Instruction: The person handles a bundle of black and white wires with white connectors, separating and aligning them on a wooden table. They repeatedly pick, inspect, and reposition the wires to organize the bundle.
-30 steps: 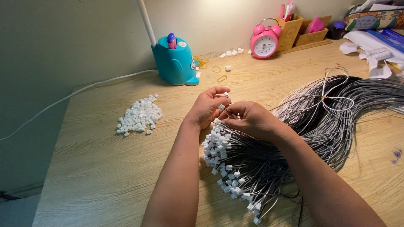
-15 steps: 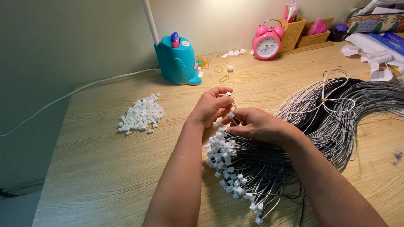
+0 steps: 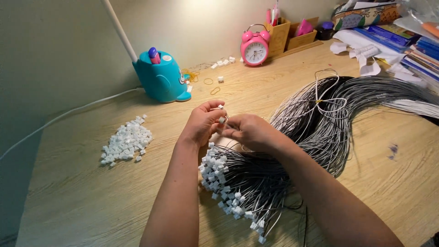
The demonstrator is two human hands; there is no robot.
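Both hands meet above a wooden desk (image 3: 82, 196). My left hand (image 3: 202, 123) pinches a small white plastic connector (image 3: 222, 119) between thumb and fingers. My right hand (image 3: 249, 131) holds the end of a thin wire against that connector. Below the hands lies a fanned bundle of black and white wires (image 3: 329, 119), many ending in white connectors (image 3: 224, 183). A pile of loose white connectors (image 3: 125, 141) sits to the left of my left hand.
A teal whale-shaped lamp base (image 3: 161, 78) stands at the back, its cable (image 3: 68, 113) running left. A pink alarm clock (image 3: 254, 48), wooden organiser boxes (image 3: 292, 34), rubber bands (image 3: 210, 84) and stacked papers and books (image 3: 398, 41) line the back and right.
The hands stay together over the wire bundle; fingers shifted slightly around the connector. The view has tilted a little.
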